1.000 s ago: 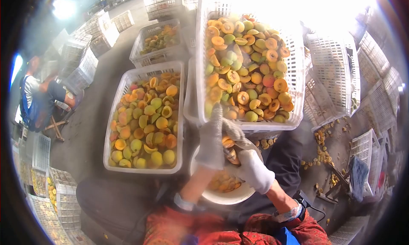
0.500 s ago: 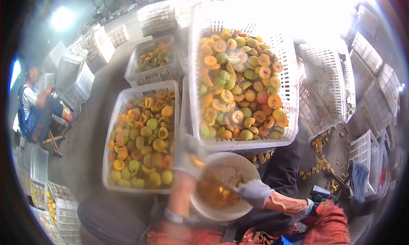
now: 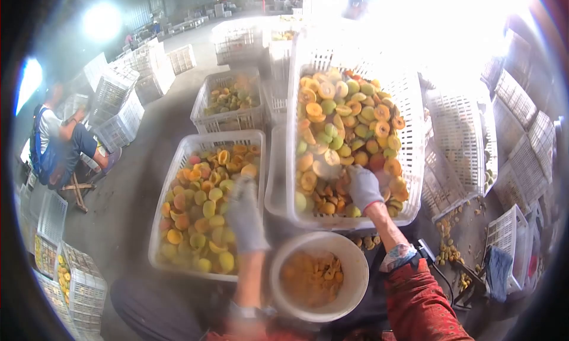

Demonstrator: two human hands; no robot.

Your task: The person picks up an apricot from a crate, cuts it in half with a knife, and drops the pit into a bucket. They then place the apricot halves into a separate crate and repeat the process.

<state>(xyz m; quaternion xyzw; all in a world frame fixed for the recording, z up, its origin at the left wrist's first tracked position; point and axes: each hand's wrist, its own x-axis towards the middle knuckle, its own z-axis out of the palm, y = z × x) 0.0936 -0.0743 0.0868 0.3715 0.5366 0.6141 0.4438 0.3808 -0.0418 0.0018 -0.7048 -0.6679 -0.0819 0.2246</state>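
Reaching Into the Heaped Crate

Left crate [image 3: 207, 140] sits well filled with fruit. Left hand [image 3: 246, 213] hovers there, blurred, grip untellable. Bowl [image 3: 320, 235] half full. Right hand [image 3: 363, 187] curls onto the right crate's [image 3: 413, 145] pile; plenty remains, I'd judge.

Fruit-processing shed: stacked plastic crates [image 3: 127, 98], concrete floor [image 3: 139, 139], halved fruit [image 3: 347, 121] everywhere.

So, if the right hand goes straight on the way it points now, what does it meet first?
Most likely the halved fruit heaped in the white crate, just ahead of the right hand. The hand seems almost on them, though depth is unclear.
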